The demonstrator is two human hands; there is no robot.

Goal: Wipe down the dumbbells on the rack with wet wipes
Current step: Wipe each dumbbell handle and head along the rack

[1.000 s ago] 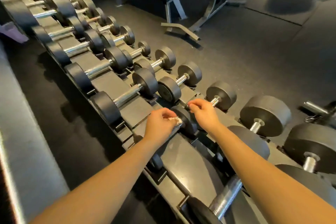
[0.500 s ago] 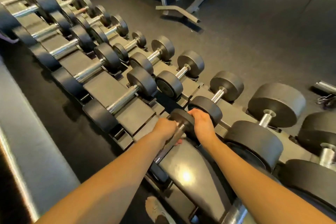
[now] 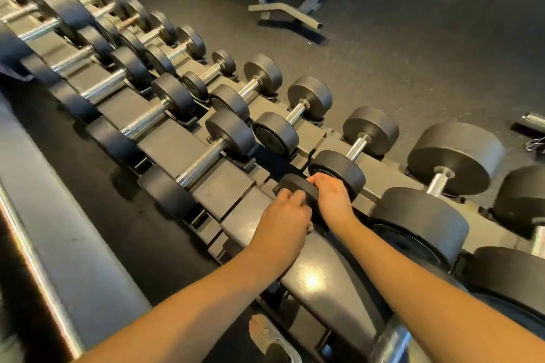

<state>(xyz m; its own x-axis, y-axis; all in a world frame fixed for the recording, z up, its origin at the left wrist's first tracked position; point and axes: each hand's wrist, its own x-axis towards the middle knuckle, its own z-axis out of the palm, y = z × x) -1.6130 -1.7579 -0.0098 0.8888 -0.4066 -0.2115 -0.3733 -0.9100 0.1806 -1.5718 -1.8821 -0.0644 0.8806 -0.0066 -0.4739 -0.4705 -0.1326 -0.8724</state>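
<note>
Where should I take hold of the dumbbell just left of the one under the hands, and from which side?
Take the dumbbell by its knurled chrome handle, mid-length, coming down from above. The bar lies bare between two round heads seated on the rack; those heads look too wide and smooth for one hand.

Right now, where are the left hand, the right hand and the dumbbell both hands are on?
left hand [image 3: 284, 218]: head view, back of the hand.
right hand [image 3: 331, 197]: head view, back of the hand.
dumbbell [image 3: 292, 183]: head view, black end weight showing between the hands.
</note>
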